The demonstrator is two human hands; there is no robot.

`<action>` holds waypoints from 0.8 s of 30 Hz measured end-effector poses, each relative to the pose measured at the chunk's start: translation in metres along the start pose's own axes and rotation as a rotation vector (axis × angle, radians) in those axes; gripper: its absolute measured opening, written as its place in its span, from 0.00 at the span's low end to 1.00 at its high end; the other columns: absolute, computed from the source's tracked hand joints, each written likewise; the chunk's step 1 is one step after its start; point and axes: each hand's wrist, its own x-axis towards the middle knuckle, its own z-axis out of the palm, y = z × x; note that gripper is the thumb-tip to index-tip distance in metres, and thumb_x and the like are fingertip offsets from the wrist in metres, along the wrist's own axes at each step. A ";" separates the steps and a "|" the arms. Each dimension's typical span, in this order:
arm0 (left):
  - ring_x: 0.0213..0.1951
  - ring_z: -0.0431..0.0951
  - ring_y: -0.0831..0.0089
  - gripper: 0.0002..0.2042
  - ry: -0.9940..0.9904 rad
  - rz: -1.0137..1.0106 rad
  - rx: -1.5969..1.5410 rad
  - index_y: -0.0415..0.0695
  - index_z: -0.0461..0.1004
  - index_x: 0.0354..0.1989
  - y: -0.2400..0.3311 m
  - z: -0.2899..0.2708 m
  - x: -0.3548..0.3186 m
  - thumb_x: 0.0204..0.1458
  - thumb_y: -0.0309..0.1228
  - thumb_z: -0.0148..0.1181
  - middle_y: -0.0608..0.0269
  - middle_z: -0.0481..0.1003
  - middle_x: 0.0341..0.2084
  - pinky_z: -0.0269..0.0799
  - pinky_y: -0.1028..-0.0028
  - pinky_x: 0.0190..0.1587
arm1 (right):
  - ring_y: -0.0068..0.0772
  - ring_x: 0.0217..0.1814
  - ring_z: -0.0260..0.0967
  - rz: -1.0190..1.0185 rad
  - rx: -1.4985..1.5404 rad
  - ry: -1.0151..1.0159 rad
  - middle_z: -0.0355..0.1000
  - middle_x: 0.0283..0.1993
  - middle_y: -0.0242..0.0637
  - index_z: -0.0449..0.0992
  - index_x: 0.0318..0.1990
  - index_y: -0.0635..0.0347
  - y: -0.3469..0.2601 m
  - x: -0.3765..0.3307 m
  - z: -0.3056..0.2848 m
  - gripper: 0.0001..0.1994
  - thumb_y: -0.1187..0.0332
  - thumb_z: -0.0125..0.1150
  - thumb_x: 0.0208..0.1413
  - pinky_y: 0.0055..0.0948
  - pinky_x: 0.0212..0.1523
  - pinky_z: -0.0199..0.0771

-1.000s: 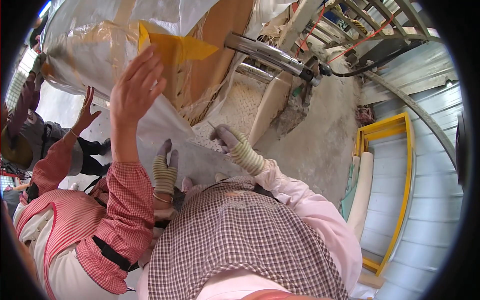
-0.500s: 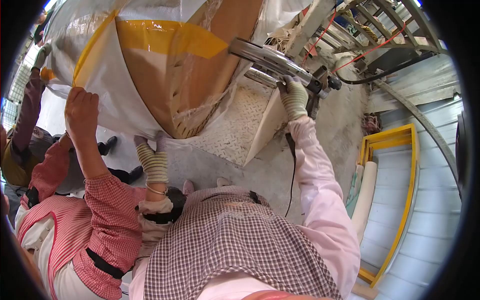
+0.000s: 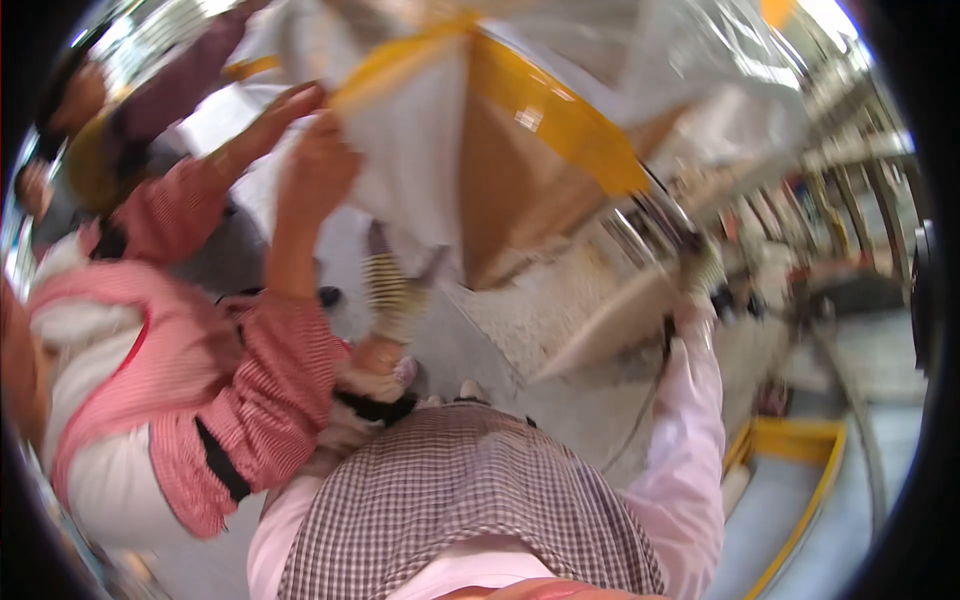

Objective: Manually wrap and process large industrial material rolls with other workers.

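**Left hand (image 3: pixel 397 280) spread, right hand (image 3: pixel 697 270) at the metal shaft (image 3: pixel 665 210)**

Your left glove's thumb stands well away from its fingers, with nothing between them. Those fingers point up just beside the lower edge of the white sheet (image 3: pixel 410 150); you cannot be seen clearly to touch it. Your right hand is at the shaft's outer end, but blur hides its fingers, so I cannot tell whether they grasp it.

Count two gloved hands, both yours, and two bare co-worker's hands (image 3: pixel 318 165) at the left end of the yellow tape (image 3: pixel 560 115). One of these has its fingers curled in at the tape.

There is one large wrapped roll (image 3: pixel 505 200), its brown end facing you. The tape crosses that end in two stretches meeting at a peak, the right one running down to its right edge, near the shaft. One treaded plate (image 3: pixel 535 315) lies below the roll, its left corner near the brown end's lower tip. One yellow frame (image 3: pixel 835 470) stands lower right.
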 end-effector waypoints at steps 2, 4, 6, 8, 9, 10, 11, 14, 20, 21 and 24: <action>0.69 0.51 0.47 0.63 -0.032 -0.004 -0.362 0.32 0.42 0.71 0.017 0.017 0.015 0.31 0.50 0.80 0.38 0.51 0.67 0.50 0.59 0.70 | 0.31 0.44 0.75 0.135 0.334 0.130 0.79 0.42 0.39 0.79 0.45 0.65 -0.039 0.012 -0.036 0.10 0.69 0.58 0.60 0.33 0.50 0.74; 0.68 0.52 0.46 0.66 -0.017 0.032 -0.577 0.32 0.40 0.70 0.025 0.030 0.027 0.28 0.51 0.81 0.39 0.53 0.65 0.48 0.59 0.70 | 0.35 0.40 0.71 -0.147 0.683 0.407 0.75 0.41 0.41 0.77 0.48 0.66 -0.094 0.019 -0.076 0.12 0.70 0.51 0.63 0.33 0.46 0.72; 0.67 0.54 0.46 0.67 0.051 0.060 -0.475 0.32 0.39 0.70 0.026 0.046 0.029 0.27 0.51 0.80 0.40 0.54 0.64 0.49 0.59 0.70 | 0.30 0.39 0.67 -0.135 1.063 0.459 0.72 0.40 0.38 0.74 0.52 0.69 -0.154 0.022 -0.105 0.14 0.70 0.49 0.65 0.29 0.45 0.70; 0.64 0.58 0.46 0.63 0.063 -0.015 -0.451 0.33 0.42 0.69 0.026 0.048 0.026 0.29 0.51 0.79 0.39 0.56 0.62 0.56 0.58 0.66 | 0.27 0.37 0.69 -0.247 1.025 0.227 0.74 0.40 0.36 0.74 0.53 0.69 -0.207 0.014 -0.149 0.15 0.70 0.48 0.65 0.26 0.41 0.70; 0.63 0.60 0.46 0.62 0.076 -0.026 -0.443 0.33 0.43 0.68 0.026 0.045 0.026 0.30 0.52 0.78 0.39 0.57 0.62 0.59 0.57 0.65 | 0.28 0.36 0.70 -0.440 1.103 0.177 0.75 0.40 0.38 0.75 0.53 0.68 -0.233 0.016 -0.162 0.15 0.71 0.48 0.65 0.27 0.39 0.71; 0.60 0.63 0.49 0.56 0.028 -0.096 -0.387 0.34 0.47 0.66 0.026 0.038 0.025 0.35 0.50 0.77 0.40 0.59 0.60 0.63 0.58 0.60 | 0.32 0.35 0.72 -0.639 0.851 0.265 0.75 0.38 0.39 0.75 0.53 0.66 -0.257 0.028 -0.174 0.14 0.71 0.51 0.64 0.30 0.37 0.72; 0.57 0.66 0.53 0.50 -0.039 -0.177 -0.327 0.35 0.50 0.64 0.025 0.025 0.026 0.39 0.48 0.75 0.42 0.61 0.59 0.67 0.59 0.56 | 0.35 0.34 0.74 -0.815 0.607 0.293 0.76 0.37 0.40 0.76 0.52 0.64 -0.283 0.049 -0.182 0.13 0.71 0.53 0.62 0.33 0.35 0.73; 0.37 0.78 0.54 0.31 -0.336 -0.087 0.214 0.33 0.70 0.48 0.024 -0.028 0.030 0.51 0.52 0.65 0.45 0.76 0.35 0.75 0.59 0.42 | 0.48 0.35 0.74 -0.913 0.514 0.248 0.75 0.37 0.42 0.76 0.45 0.53 -0.345 0.105 -0.162 0.07 0.70 0.56 0.61 0.41 0.35 0.74; 0.31 0.82 0.61 0.17 -0.382 -0.030 -0.202 0.38 0.79 0.43 0.053 -0.066 0.034 0.52 0.38 0.68 0.55 0.81 0.28 0.76 0.66 0.38 | 0.54 0.38 0.74 -0.721 0.327 0.015 0.76 0.36 0.48 0.76 0.42 0.59 -0.358 0.152 -0.068 0.10 0.62 0.56 0.63 0.45 0.39 0.73; 0.32 0.82 0.62 0.16 -0.270 0.065 -0.229 0.37 0.79 0.44 0.059 -0.063 0.037 0.52 0.35 0.68 0.54 0.81 0.29 0.77 0.67 0.38 | 0.55 0.37 0.73 -0.772 0.322 0.051 0.76 0.36 0.49 0.76 0.41 0.58 -0.354 0.156 -0.060 0.10 0.61 0.56 0.63 0.45 0.38 0.73; 0.34 0.82 0.63 0.15 -0.015 0.269 -0.256 0.37 0.79 0.45 0.075 -0.050 0.055 0.50 0.29 0.69 0.52 0.81 0.32 0.77 0.69 0.40 | 0.56 0.37 0.73 -0.811 0.287 0.056 0.75 0.35 0.49 0.77 0.39 0.58 -0.341 0.168 -0.050 0.12 0.59 0.55 0.63 0.47 0.38 0.73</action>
